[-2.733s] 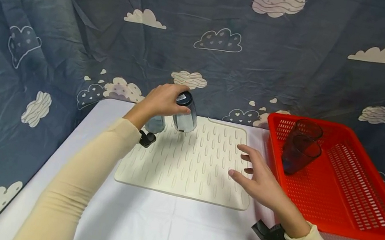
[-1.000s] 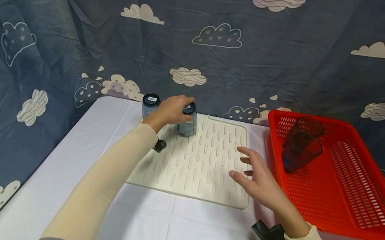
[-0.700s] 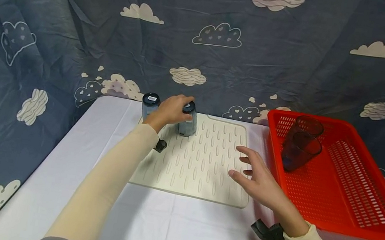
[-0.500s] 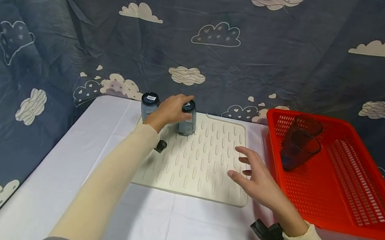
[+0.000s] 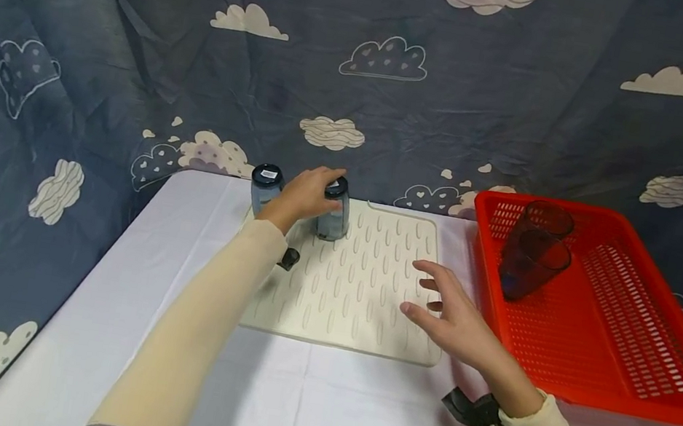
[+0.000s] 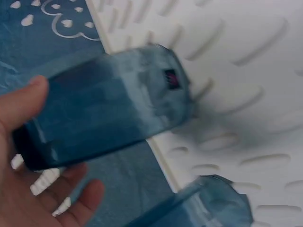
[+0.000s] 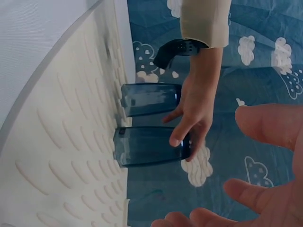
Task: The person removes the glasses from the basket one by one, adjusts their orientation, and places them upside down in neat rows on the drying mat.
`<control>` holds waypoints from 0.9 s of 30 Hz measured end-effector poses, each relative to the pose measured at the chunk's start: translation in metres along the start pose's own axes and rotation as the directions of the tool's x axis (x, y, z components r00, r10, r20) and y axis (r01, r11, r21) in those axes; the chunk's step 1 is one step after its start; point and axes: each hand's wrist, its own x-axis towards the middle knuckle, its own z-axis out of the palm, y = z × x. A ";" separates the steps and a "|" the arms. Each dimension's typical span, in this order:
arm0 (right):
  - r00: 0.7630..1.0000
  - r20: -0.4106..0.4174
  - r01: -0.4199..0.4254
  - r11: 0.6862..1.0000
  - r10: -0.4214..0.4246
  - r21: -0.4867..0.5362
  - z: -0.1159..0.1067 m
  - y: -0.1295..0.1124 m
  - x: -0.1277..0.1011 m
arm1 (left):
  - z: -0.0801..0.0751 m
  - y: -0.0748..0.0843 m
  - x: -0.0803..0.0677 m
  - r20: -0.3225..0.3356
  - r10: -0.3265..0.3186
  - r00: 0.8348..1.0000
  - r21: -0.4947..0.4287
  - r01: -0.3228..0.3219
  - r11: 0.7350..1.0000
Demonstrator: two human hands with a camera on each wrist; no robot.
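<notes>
While my left hand curls its fingers around an upturned blue glass standing at the far left of the ribbed drying mat, a second upturned glass stands just beside it. My right hand hovers over the mat's right edge, fingers spread, holding nothing.

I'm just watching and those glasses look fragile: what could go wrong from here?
The left hand grips an upside-down glass on the ribbed mat, right beside a second glass. Letting go carelessly might knock the two together or tip one on the ribs. Both stand near the mat's far edge, so a nudge could push one off. The right hand hovers open near the basket.
</notes>
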 end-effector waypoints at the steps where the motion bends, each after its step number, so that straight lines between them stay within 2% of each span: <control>1: 1.000 0.001 -0.003 1.000 0.003 -0.006 -0.001 -0.001 -0.001 | -0.001 0.001 0.000 0.009 -0.002 1.000 0.007 0.001 1.000; 4: 1.000 -0.004 -0.008 1.000 0.008 -0.027 -0.007 -0.004 -0.001 | -0.002 0.004 0.000 0.022 0.000 1.000 0.023 -0.001 1.000; 11: 1.000 -0.009 -0.030 0.998 0.030 -0.060 -0.014 -0.009 -0.004 | -0.009 0.003 -0.011 -0.013 0.007 1.000 0.013 -0.007 1.000; 17: 1.000 0.008 -0.024 0.998 0.025 -0.054 -0.015 -0.008 -0.004 | -0.018 0.003 -0.027 -0.098 0.031 0.995 0.008 -0.030 1.000; 21: 1.000 0.010 -0.017 0.998 0.018 -0.064 -0.016 -0.008 -0.004 | -0.021 0.004 -0.043 -0.183 0.116 0.976 0.003 -0.118 0.993; 27: 1.000 0.021 -0.018 0.997 0.020 -0.078 -0.022 -0.010 -0.006 | -0.014 0.009 -0.074 -0.248 0.270 0.931 -0.021 -0.284 0.959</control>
